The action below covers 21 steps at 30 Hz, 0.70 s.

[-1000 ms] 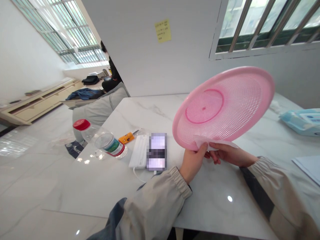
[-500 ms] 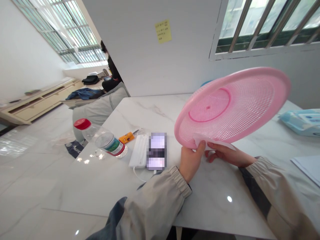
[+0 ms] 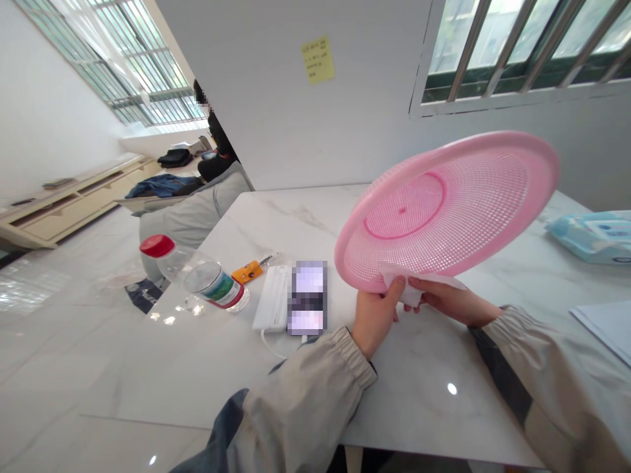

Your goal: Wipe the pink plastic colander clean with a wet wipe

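A pink mesh basket (image 3: 486,210) is tilted above the table, its open side facing me. My left hand (image 3: 375,315) is closed on the basket's lower rim, with the thumb on a white wipe (image 3: 411,292). Just to the right, my right hand (image 3: 446,301) pinches the same wipe against the rim, fingers bent below it. Parts of the fingers are hidden behind the wipe and rim.
On the white table (image 3: 305,223) stand a clear bottle with a red cap (image 3: 158,246), an orange packet (image 3: 247,272), a white power bank (image 3: 272,299) and a phone (image 3: 306,299). A blue wipes pack (image 3: 591,236) lies right. A person (image 3: 217,144) sits far left.
The basket has shifted slightly left in view. My right hand's fingers have drawn in under the rim, and the wipe hangs a little lower between my hands.
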Tool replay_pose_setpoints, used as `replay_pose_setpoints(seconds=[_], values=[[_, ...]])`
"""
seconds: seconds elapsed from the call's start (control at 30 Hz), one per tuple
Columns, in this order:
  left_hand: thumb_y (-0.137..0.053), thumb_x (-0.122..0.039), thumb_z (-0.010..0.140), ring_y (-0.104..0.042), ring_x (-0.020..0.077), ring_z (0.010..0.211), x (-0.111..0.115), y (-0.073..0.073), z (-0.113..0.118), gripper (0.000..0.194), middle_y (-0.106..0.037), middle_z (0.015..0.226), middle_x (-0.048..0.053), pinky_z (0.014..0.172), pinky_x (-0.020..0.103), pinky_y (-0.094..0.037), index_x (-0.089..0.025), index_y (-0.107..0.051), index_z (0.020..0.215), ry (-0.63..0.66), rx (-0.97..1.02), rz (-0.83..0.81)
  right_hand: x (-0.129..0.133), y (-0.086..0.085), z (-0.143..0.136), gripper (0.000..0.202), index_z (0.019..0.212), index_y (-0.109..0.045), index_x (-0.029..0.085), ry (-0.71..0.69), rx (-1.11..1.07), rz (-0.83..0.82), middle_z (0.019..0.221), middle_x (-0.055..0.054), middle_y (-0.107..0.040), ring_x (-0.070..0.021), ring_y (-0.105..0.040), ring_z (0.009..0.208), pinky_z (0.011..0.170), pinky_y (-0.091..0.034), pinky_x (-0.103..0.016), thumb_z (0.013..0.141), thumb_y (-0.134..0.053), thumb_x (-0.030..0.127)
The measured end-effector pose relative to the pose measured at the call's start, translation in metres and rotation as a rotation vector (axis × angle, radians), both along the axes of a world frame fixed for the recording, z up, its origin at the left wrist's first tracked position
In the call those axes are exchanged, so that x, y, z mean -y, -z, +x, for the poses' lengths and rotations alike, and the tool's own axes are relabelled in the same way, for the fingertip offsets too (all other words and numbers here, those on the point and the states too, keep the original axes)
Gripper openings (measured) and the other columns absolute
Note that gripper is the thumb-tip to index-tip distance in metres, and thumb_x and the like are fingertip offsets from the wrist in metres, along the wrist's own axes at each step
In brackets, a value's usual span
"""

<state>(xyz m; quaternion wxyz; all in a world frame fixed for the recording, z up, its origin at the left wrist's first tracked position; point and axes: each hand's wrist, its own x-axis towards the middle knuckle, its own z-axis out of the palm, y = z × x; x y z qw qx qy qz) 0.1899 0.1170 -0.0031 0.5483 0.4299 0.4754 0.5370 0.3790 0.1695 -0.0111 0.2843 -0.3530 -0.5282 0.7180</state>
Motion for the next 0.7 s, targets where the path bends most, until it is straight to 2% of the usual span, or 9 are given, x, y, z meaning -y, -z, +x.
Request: replay_pose_setpoints(seconds=[0.13,0.27,0.37,0.43,0.57,0.7], values=[[-0.081,-0.056,0.094,-0.069,0.0202,0.066,-0.002,-0.001,-0.002,0.041,-0.074,0.07,0.006,0.066,0.031,-0.054,-0.018,-0.076,0.079,-0.102,0.023,0.071,0.0,-0.001,0.0,0.053,0.098,-0.088,0.017,0.081,-0.008,-0.014,0.09,-0.01,-0.083,-0.0237,-0.078,0.084,0.074,-0.061,-0.035,0.09,-0.088,0.069],[-0.076,-0.07,0.094,-0.048,0.0139,0.048,-0.004,-0.002,-0.005,0.059,-0.056,0.052,0.001,0.052,0.03,-0.037,-0.019,-0.069,0.065,-0.175,-0.055,-0.038,-0.002,-0.003,-0.001,0.054,0.111,-0.09,0.017,0.165,-0.034,-0.037,0.103,-0.012,-0.087,-0.0236,-0.081,0.087,0.083,-0.067,-0.038,0.088,-0.092,0.067],[-0.071,-0.074,0.097,-0.043,0.0114,0.049,-0.004,-0.001,-0.006,0.063,-0.064,0.061,0.003,0.053,0.03,-0.034,-0.019,-0.069,0.066,-0.193,-0.044,-0.021,-0.003,-0.003,-0.001,0.05,0.115,-0.09,0.021,0.239,-0.101,-0.033,0.121,-0.011,-0.087,-0.0253,-0.082,0.101,0.089,-0.07,-0.039,0.086,-0.096,0.061],[-0.07,-0.074,0.098,-0.044,0.0115,0.053,-0.005,0.002,-0.006,0.064,-0.065,0.066,0.003,0.056,0.03,-0.034,-0.019,-0.067,0.066,-0.204,-0.026,0.01,-0.003,-0.002,-0.001,0.046,0.111,-0.09,0.022,0.274,-0.127,-0.04,0.115,-0.01,-0.087,-0.0248,-0.083,0.098,0.089,-0.072,-0.039,0.084,-0.099,0.058],[-0.067,-0.079,0.097,-0.039,0.0129,0.056,-0.008,0.008,-0.006,0.07,-0.049,0.057,-0.001,0.059,0.031,-0.031,-0.022,-0.057,0.059,-0.188,-0.025,0.0,-0.004,0.002,0.001,0.041,0.1,-0.089,0.02,0.287,-0.124,-0.052,0.092,-0.008,-0.086,-0.0226,-0.083,0.08,0.089,-0.073,-0.041,0.083,-0.1,0.056],[-0.065,-0.086,0.096,-0.039,0.0135,0.056,-0.009,0.01,-0.005,0.073,-0.047,0.057,-0.001,0.059,0.032,-0.031,-0.023,-0.055,0.06,-0.171,-0.015,0.004,-0.006,0.006,0.005,0.045,0.101,-0.09,0.018,0.211,-0.101,-0.086,0.091,-0.01,-0.087,-0.0232,-0.085,0.082,0.088,-0.074,-0.038,0.084,-0.099,0.058]])
